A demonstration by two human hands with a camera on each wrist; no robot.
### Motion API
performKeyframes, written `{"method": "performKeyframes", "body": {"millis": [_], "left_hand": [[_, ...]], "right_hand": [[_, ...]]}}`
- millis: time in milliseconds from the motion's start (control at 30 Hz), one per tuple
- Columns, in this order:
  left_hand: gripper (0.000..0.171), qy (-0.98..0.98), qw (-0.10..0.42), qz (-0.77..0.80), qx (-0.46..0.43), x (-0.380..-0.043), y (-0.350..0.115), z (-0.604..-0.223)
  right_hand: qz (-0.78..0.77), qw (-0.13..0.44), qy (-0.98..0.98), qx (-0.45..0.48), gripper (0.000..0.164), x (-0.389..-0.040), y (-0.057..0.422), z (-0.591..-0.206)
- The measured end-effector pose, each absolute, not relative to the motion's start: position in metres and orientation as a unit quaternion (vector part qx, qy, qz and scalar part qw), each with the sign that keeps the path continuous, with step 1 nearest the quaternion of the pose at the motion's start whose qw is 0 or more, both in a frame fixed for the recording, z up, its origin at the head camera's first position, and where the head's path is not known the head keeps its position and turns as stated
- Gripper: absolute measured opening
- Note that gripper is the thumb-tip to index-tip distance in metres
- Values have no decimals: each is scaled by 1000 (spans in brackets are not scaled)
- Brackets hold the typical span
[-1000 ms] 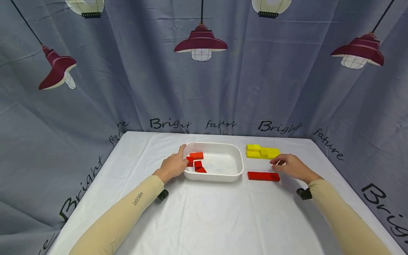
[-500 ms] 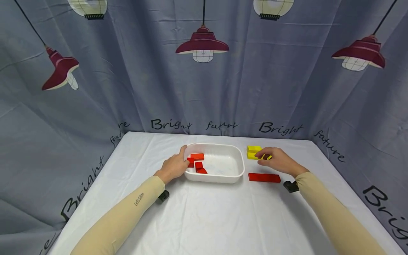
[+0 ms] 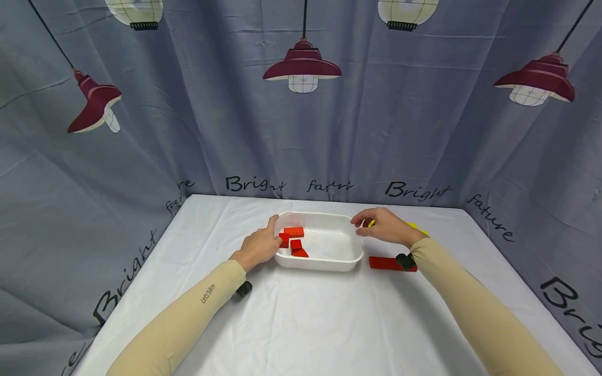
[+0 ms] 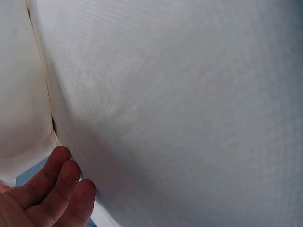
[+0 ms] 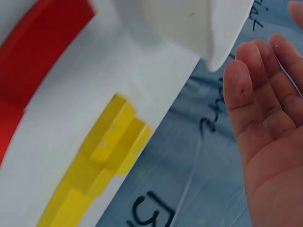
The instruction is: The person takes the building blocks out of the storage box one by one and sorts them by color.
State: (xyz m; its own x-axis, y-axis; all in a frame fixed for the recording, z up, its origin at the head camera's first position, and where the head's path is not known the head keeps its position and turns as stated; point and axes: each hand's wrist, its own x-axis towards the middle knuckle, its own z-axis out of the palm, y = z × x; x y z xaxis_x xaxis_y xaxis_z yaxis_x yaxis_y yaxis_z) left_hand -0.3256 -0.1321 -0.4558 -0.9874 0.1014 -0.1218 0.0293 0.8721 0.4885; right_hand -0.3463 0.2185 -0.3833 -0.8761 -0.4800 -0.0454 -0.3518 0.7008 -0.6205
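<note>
Head view: the white bin (image 3: 320,265) is placed near the far edge of the table (image 3: 301,324), with several red pieces (image 3: 293,232) gathered in its left half. Its left end wall is gripped by the left hand (image 3: 257,246), the thumb laid at the rim. The right hand (image 3: 382,225) has just been brought leftward from over the yellow blocks to the bin's right end, while the red pieces are left where they were. No block is seen to be carried: in the right wrist view the palm is turned into sight, fingers extended and nothing grasped. Whether the rim is touched by those fingers cannot be told. With both ends of the bin now attended to, the work is judged to be centred on the bin itself.

To its right, the yellow blocks (image 5: 109,137) are left on the table, mostly hidden by the right hand in the head view. Nearer, a red bar (image 3: 383,263) is partly covered by the black wrist camera (image 3: 405,261). The table is backed by a printed curtain (image 3: 211,130). No obstacle is seen between the right hand and the bin.
</note>
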Motion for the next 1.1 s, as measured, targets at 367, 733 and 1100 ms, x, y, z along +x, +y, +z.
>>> {"method": "performKeyframes", "body": {"millis": [367, 733, 1100], "left_hand": [[72, 964, 72, 254, 37, -326, -132, -457], [70, 964, 67, 252, 41, -326, -131, -458], [70, 966, 67, 249, 39, -326, -132, -457]], "right_hand": [[-297, 136, 911, -250, 29, -363, 167, -370], [-303, 178, 897, -267, 32, -382, 124, -383], [-296, 196, 895, -271, 38, -395, 100, -404]]}}
